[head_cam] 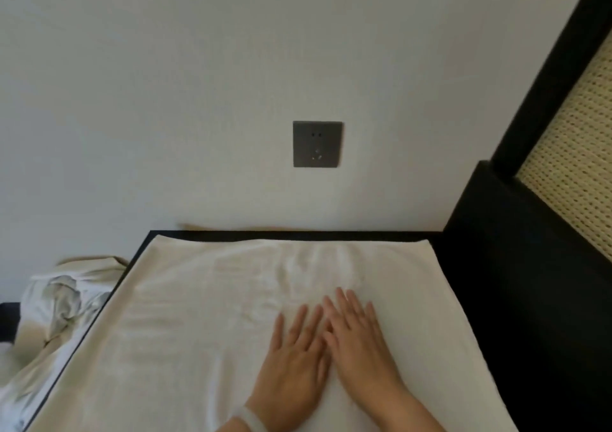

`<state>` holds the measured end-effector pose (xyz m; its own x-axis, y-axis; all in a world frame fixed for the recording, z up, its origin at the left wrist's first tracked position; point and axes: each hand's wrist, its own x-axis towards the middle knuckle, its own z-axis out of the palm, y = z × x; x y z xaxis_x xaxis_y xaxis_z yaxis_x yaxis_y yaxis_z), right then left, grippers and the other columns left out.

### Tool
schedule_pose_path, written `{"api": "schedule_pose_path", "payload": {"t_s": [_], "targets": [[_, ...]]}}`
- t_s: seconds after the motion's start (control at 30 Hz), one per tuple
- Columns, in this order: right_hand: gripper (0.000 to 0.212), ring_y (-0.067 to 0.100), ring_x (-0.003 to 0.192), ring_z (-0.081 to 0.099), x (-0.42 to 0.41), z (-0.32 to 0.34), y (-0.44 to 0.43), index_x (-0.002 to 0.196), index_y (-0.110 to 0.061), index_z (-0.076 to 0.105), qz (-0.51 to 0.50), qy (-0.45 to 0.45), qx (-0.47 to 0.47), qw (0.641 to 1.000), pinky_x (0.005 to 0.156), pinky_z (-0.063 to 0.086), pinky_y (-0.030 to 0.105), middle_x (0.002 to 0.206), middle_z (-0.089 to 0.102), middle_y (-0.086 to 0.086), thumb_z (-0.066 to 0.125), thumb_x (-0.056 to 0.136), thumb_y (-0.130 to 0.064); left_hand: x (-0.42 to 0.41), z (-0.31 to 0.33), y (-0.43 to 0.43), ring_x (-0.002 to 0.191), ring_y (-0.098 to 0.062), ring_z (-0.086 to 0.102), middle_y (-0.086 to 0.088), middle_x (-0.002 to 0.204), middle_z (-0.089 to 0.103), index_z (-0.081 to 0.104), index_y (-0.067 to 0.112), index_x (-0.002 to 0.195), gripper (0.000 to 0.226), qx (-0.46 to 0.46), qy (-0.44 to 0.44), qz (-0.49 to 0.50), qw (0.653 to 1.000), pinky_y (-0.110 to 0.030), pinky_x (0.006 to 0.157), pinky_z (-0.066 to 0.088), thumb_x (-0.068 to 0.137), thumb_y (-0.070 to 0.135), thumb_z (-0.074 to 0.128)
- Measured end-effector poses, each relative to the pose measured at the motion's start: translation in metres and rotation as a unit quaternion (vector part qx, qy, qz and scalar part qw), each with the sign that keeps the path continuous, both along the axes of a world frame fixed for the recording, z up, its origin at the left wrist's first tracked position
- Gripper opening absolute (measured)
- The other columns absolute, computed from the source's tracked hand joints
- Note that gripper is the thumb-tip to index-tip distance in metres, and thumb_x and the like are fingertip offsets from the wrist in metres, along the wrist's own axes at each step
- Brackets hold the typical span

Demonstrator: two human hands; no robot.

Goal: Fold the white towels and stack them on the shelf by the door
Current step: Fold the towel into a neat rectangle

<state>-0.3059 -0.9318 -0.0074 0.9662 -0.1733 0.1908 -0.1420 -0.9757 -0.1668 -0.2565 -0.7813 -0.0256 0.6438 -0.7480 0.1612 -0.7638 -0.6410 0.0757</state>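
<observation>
Both of your hands lie flat and spread, palms down, on the white towel (205,315) in the lower centre of the frame: the left hand (293,365) sits just beside the right hand (359,339), their inner fingers touching or nearly so, and neither is pinching any cloth. The towel is laid out across the dark desk (480,299), its far edge running close along the wall below the socket (317,143). This looks like the smoothing step before a fold, so work it properly: sweep outward from the middle toward the edges, since the ripples gathered just above your fingertips in the centre will set into the fold if you leave them. Keep your palms flat rather than dragging with the fingertips, which would likely bunch the pile. Before folding, check that the far corners sit square to the desk's edge. A pale band (253,421) circles your left wrist; mind that it does not snag the loops. At the left edge of the frame lies a heap of crumpled pale cloth (59,315), possibly more towels, though that cannot be told. No basket, bin or other container shows anywhere, and the shelf by the door is out of view.
</observation>
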Motion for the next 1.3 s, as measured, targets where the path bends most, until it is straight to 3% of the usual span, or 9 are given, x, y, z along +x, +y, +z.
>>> {"api": "schedule_pose_path", "payload": {"t_s": [0.17, 0.3, 0.43, 0.5, 0.7, 0.8, 1.0, 1.2, 1.3], "targets": [[0.067, 0.019, 0.137, 0.037, 0.051, -0.022, -0.029, 0.136, -0.019, 0.06, -0.034, 0.047, 0.02, 0.998, 0.115, 0.013, 0.042, 0.144, 0.055, 0.005, 0.009, 0.104, -0.05, 0.055, -0.005, 0.013, 0.142, -0.02, 0.037, 0.003, 0.156, 0.036, 0.044, 0.03, 0.146, 0.054, 0.026, -0.008, -0.002, 1.0, -0.051, 0.107, 0.024, 0.095, 0.046, 0.037], [0.06, 0.037, 0.13, 0.053, 0.093, -0.015, -0.049, 0.132, -0.027, 0.064, -0.109, 0.071, 0.007, 0.991, 0.112, 0.01, 0.05, 0.142, 0.057, 0.007, 0.028, 0.092, -0.055, 0.107, -0.003, 0.021, 0.141, -0.024, 0.038, 0.003, 0.153, 0.04, 0.046, 0.03, 0.145, 0.055, 0.042, 0.006, 0.115, 0.992, -0.053, 0.107, 0.021, 0.099, 0.053, 0.024], [0.095, 0.027, 0.153, 0.006, 0.126, -0.016, -0.059, 0.156, -0.038, 0.017, -0.108, 0.094, -0.026, 0.989, 0.112, -0.011, 0.058, 0.166, 0.011, -0.002, -0.019, 0.076, -0.074, 0.112, 0.005, -0.008, 0.138, -0.027, 0.044, 0.004, 0.15, 0.046, 0.045, 0.033, 0.144, 0.055, 0.067, 0.02, 0.076, 0.995, -0.056, 0.103, 0.021, 0.101, 0.055, 0.019], [0.1, 0.022, 0.153, 0.004, 0.129, -0.017, -0.062, 0.157, -0.035, 0.012, -0.102, 0.067, -0.019, 0.992, 0.114, -0.012, 0.056, 0.165, 0.01, -0.003, -0.031, 0.075, -0.073, 0.125, 0.004, -0.009, 0.14, -0.025, 0.04, 0.004, 0.153, 0.042, 0.043, 0.034, 0.146, 0.056, 0.066, 0.023, 0.049, 0.996, -0.056, 0.104, 0.021, 0.101, 0.056, 0.017], [0.092, 0.025, 0.151, 0.02, 0.132, -0.014, -0.054, 0.156, -0.02, 0.021, -0.116, 0.057, -0.029, 0.991, 0.116, -0.003, 0.055, 0.162, 0.018, 0.003, -0.021, 0.088, -0.065, 0.191, 0.002, 0.026, 0.129, -0.03, 0.054, -0.007, 0.138, 0.058, 0.06, 0.019, 0.135, 0.067, 0.055, 0.056, 0.204, 0.976, -0.047, 0.103, 0.025, 0.102, 0.053, 0.011], [0.072, 0.029, 0.138, 0.04, 0.148, -0.003, -0.01, 0.136, -0.008, 0.059, -0.046, 0.003, -0.021, 0.999, 0.116, 0.013, 0.055, 0.144, 0.053, 0.014, 0.007, 0.103, -0.046, 0.18, 0.004, 0.02, 0.132, -0.027, 0.051, -0.006, 0.142, 0.054, 0.059, 0.014, 0.135, 0.055, -0.004, 0.035, 0.175, 0.984, -0.045, 0.105, 0.025, 0.097, 0.04, 0.03], [0.078, 0.023, 0.133, 0.038, 0.181, -0.023, 0.057, 0.13, -0.015, 0.065, 0.021, 0.023, -0.001, 1.0, 0.114, 0.009, 0.05, 0.138, 0.06, 0.011, -0.001, 0.103, -0.046, 0.185, 0.005, 0.073, 0.133, -0.02, 0.049, -0.004, 0.143, 0.054, 0.058, 0.021, 0.136, 0.05, 0.014, 0.045, 0.163, 0.986, -0.038, 0.111, 0.019, 0.096, 0.038, 0.034], [0.076, 0.022, 0.133, 0.038, 0.179, -0.027, 0.054, 0.134, -0.015, 0.062, 0.02, -0.017, 0.0, 1.0, 0.113, 0.018, 0.052, 0.141, 0.057, 0.009, 0.003, 0.102, -0.05, 0.234, 0.013, 0.185, 0.15, -0.014, 0.014, 0.007, 0.163, 0.014, 0.017, 0.037, 0.155, 0.069, 0.073, 0.082, 0.251, 0.962, -0.041, 0.119, 0.006, 0.095, 0.063, -0.006], [0.075, 0.022, 0.133, 0.038, 0.179, -0.026, 0.055, 0.135, -0.016, 0.061, 0.018, -0.009, 0.001, 1.0, 0.111, 0.023, 0.054, 0.142, 0.056, 0.009, 0.003, 0.102, -0.051, 0.249, 0.023, 0.199, 0.152, -0.021, -0.001, 0.006, 0.165, -0.003, -0.001, 0.039, 0.155, 0.065, 0.018, 0.159, 0.36, 0.919, -0.05, 0.121, 0.003, 0.095, 0.063, 0.0]]}}
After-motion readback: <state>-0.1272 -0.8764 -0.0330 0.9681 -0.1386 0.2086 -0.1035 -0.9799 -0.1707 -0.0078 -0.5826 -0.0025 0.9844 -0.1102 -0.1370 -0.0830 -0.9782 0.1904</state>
